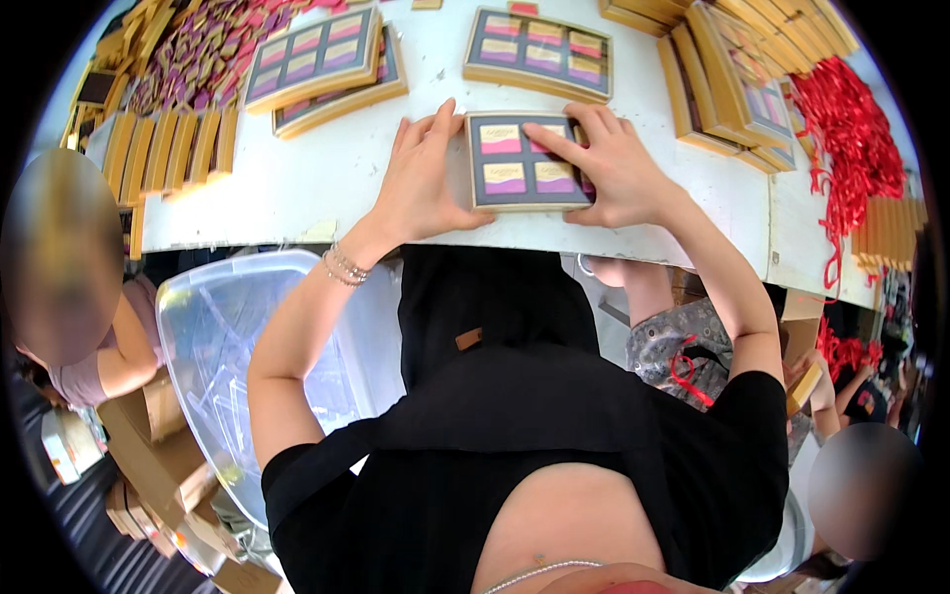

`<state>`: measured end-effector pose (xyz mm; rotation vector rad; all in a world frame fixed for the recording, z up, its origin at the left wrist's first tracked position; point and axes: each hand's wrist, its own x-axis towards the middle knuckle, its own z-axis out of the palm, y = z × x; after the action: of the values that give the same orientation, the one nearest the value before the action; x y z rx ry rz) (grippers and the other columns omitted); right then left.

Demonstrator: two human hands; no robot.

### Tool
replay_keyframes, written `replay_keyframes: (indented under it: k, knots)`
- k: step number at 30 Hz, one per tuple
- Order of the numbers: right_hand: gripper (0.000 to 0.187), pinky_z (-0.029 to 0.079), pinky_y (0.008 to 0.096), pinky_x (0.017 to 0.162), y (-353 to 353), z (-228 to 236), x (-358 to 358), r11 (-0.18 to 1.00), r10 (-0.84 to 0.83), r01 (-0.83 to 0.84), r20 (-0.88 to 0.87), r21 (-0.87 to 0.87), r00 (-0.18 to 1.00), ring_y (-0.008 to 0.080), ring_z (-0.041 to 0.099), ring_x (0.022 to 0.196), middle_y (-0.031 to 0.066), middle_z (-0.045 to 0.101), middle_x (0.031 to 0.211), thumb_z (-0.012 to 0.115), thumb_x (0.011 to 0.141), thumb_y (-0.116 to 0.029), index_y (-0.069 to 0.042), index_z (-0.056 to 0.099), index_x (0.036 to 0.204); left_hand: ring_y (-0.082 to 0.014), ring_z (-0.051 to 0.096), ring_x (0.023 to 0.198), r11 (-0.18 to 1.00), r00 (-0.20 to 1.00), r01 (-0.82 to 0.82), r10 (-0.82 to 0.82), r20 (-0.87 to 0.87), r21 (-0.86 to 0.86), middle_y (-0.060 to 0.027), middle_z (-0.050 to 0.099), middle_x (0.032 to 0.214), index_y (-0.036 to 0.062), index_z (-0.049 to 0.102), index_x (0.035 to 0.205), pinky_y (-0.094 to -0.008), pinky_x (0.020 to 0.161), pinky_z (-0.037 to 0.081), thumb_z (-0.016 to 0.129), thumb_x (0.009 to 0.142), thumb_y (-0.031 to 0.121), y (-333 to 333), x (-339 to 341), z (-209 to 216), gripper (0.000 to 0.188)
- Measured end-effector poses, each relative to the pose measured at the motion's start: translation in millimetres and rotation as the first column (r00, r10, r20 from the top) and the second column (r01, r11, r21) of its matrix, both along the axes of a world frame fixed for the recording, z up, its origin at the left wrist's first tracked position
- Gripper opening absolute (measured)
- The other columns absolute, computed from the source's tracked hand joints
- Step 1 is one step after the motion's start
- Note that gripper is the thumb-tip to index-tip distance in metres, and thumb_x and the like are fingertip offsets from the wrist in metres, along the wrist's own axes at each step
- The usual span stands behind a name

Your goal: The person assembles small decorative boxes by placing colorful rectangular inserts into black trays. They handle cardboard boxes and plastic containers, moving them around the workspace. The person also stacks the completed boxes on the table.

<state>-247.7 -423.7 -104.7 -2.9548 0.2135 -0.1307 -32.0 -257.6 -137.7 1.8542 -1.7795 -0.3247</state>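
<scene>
A flat gold-edged gift box (pixel 503 170) lies on the white table in front of me, its dark insert holding pink, purple and cream squares. My right hand (pixel 618 168) grips its right end, thumb at the near edge and fingers at the far edge. One right finger reaches over the top and covers part of the squares. At the left end, my left hand (pixel 421 183) spans the box, with its thumb at the near corner and fingertips by the far corner. Beyond lie another such box (pixel 539 54) and two stacked ones (pixel 317 61).
Gold boxes (pixel 173 150) stand in a row at the left, before a heap of small coloured pieces (pixel 203 59). More boxes (pixel 727 79) and red ribbons (pixel 849 134) are at the right. A clear plastic tub (pixel 252 346) sits below the table. People are on both sides.
</scene>
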Motion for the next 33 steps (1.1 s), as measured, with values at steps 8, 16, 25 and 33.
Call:
replay_keyframes:
  k: [8, 16, 25, 33]
  knots:
    - [0.081, 0.035, 0.0441, 0.100, -75, 40, 58, 0.969, -0.232, 0.236, 0.060, -0.071, 0.971, 0.0375, 0.043, 0.118, 0.0216, 0.043, 0.130, 0.073, 0.067, -0.043, -0.023, 0.042, 0.139, -0.0223, 0.049, 0.115, 0.943, 0.279, -0.333, 0.091, -0.956, -0.008, -0.0129, 0.045, 0.136, -0.0026, 0.018, 0.144, -0.0368, 0.098, 0.039, 0.072, 0.080, 0.017, -65, 14, 37, 0.086]
    - [0.073, 0.046, 0.0331, 0.083, -109, 5, 64, 0.636, -0.472, 0.453, -0.150, 0.624, 0.869, 0.0243, 0.058, 0.102, 0.0194, 0.059, 0.117, 0.061, 0.078, -0.058, 0.001, 0.056, 0.122, -0.0208, 0.038, 0.124, 0.877, 0.232, -0.454, -0.055, -0.971, -0.158, -0.0145, 0.039, 0.136, -0.0008, 0.023, 0.139, -0.0372, 0.105, 0.031, 0.055, 0.094, 0.024, -104, -47, -4, 0.061]
    - [0.046, 0.046, 0.0282, 0.078, -5, 49, 113, 0.657, -0.436, -0.128, 0.513, 0.743, 0.739, 0.0154, 0.058, 0.087, 0.0078, 0.064, 0.099, 0.066, 0.084, -0.023, 0.001, 0.056, 0.121, -0.0288, 0.022, 0.136, 0.634, 0.524, -0.592, -0.165, -0.835, -0.497, -0.0205, 0.018, 0.148, -0.0007, 0.001, 0.147, -0.0355, 0.113, 0.016, 0.052, 0.084, 0.002, -69, -18, 48, 0.081]
    - [0.057, 0.040, 0.0275, 0.084, -39, 55, 299, 0.656, 0.061, -0.116, 0.101, 0.746, 0.993, 0.0131, 0.056, 0.093, 0.0004, 0.065, 0.100, 0.066, 0.079, -0.049, -0.011, 0.061, 0.121, -0.0260, 0.032, 0.129, 0.430, 0.387, -0.839, 0.039, -0.921, -0.334, -0.0200, 0.022, 0.145, -0.0067, 0.004, 0.142, -0.0356, 0.110, 0.023, 0.061, 0.087, 0.012, -40, 82, 46, 0.082]
